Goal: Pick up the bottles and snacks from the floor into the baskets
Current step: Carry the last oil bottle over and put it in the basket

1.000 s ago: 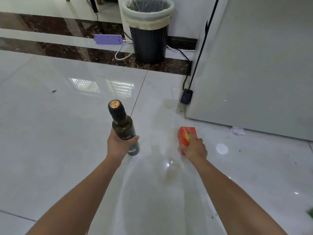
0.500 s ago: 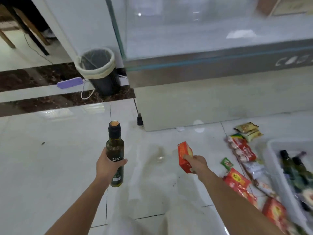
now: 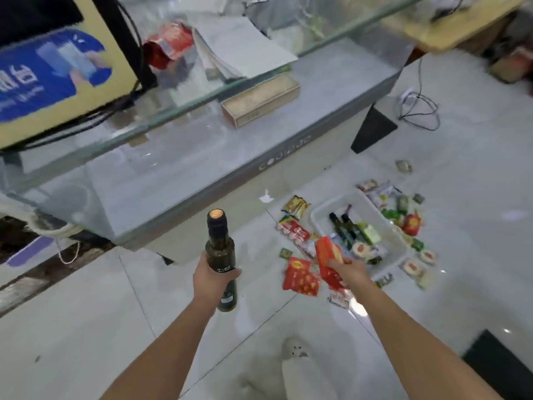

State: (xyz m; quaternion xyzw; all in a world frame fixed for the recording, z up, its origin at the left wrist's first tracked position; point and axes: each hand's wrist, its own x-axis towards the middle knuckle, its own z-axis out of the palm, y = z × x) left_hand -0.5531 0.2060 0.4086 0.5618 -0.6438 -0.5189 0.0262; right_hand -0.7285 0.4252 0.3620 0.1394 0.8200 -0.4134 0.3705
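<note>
Bottle (image 3: 219,246) and snack box (image 3: 328,259) bound for the basket (image 3: 334,202)
Gripping the bottle upright in the left hand (image 3: 215,280), pinching the snack box in the right hand (image 3: 350,272), with the basket down on the floor (image 3: 86,327) at twelve o'clock from the right (two o'clock from the left, so farther).

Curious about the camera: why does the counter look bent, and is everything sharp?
Head view: the wide-angle lens bows the glass counter; motion blur smears the snack packets around the basket; the bottle in the left hand looks crisper; glare spots the floor below the right hand holding the red box.
</note>
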